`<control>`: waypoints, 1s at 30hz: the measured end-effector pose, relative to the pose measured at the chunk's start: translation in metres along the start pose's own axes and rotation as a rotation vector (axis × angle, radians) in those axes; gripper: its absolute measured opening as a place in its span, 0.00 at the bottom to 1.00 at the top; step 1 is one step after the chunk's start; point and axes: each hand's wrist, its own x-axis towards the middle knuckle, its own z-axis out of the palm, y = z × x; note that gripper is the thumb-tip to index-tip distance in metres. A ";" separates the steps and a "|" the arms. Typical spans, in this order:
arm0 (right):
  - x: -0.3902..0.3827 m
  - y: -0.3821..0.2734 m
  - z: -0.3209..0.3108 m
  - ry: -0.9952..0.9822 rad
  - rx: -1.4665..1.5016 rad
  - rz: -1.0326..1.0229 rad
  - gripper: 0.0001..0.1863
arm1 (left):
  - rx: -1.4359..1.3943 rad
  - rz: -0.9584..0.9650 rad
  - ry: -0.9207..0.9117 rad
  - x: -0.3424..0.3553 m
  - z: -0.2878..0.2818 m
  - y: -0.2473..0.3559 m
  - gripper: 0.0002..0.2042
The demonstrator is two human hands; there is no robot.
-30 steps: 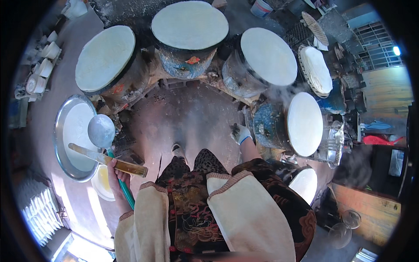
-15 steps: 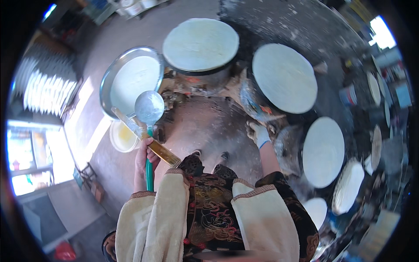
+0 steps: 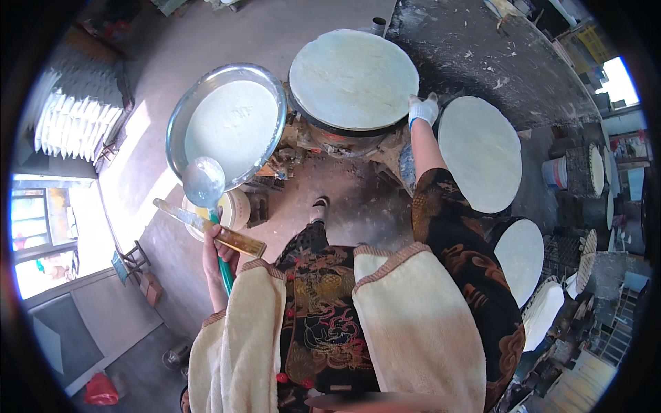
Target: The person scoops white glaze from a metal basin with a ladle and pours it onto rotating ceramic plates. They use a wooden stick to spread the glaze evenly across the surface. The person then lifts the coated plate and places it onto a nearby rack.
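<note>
In my left hand (image 3: 215, 244) are a metal ladle (image 3: 204, 182) with a green handle and a long flat scraper (image 3: 241, 242), brown at its near end and pale with batter at the other. The fingers wrap round both. The ladle's bowl hangs by the near rim of a wide metal basin (image 3: 180, 103) of white batter. My right hand (image 3: 423, 110), in a white glove, is stretched out at the right edge of a round pale flatbread (image 3: 352, 79) on the middle griddle. Its thumb and fingers look apart; whether they touch the flatbread cannot be made out.
More round sheets lie on griddles to the right, a large one (image 3: 480, 155) and a nearer one (image 3: 519, 260). A white bucket (image 3: 237, 210) stands below the basin. A low dark wall (image 3: 475, 55) runs behind the griddles. White stacks (image 3: 79, 124) stand far left.
My right hand has gone forward from low beside the right griddles to the middle flatbread's edge. The ladle and scraper have shifted left and nearer in the picture. My body has moved forward.
</note>
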 end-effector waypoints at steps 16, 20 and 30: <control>0.009 -0.002 0.006 0.067 -0.077 -0.024 0.24 | 0.027 0.013 -0.079 0.094 0.038 0.061 0.23; -0.023 -0.055 -0.026 0.088 -0.125 -0.201 0.22 | 0.050 0.007 -0.057 0.095 0.050 0.060 0.21; -0.096 -0.177 -0.087 0.262 0.182 -0.403 0.15 | 0.205 -0.161 -0.150 0.137 0.074 0.039 0.12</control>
